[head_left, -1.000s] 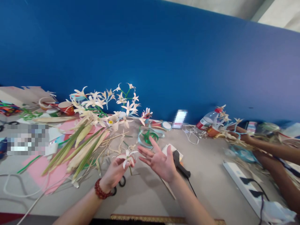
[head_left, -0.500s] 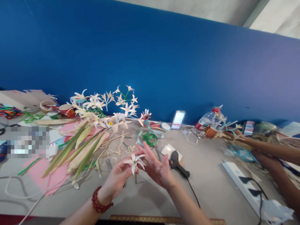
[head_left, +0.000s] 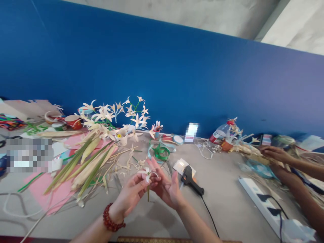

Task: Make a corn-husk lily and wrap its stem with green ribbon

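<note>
In the head view, my left hand, with a dark red bead bracelet on its wrist, pinches a small white flower by its petals. A short stem hangs below the flower. My right hand is open beside and behind the flower, its thumb raised and its fingers apart. Some of its fingertips lie close to the petals; whether they also grip the stem is hidden. Just right of my right hand lies a black glue gun, and beyond my hands a green ribbon coil.
Several white flowers stand at the back left, behind corn husks on pink paper. A plastic bottle stands at the back right, near a white power strip. Another person's hand works at the far right.
My left hand has shifted its thumb and fingers onto the petals, and the flower is turned. My right hand has come closer to it. The other person's hand has moved right.
</note>
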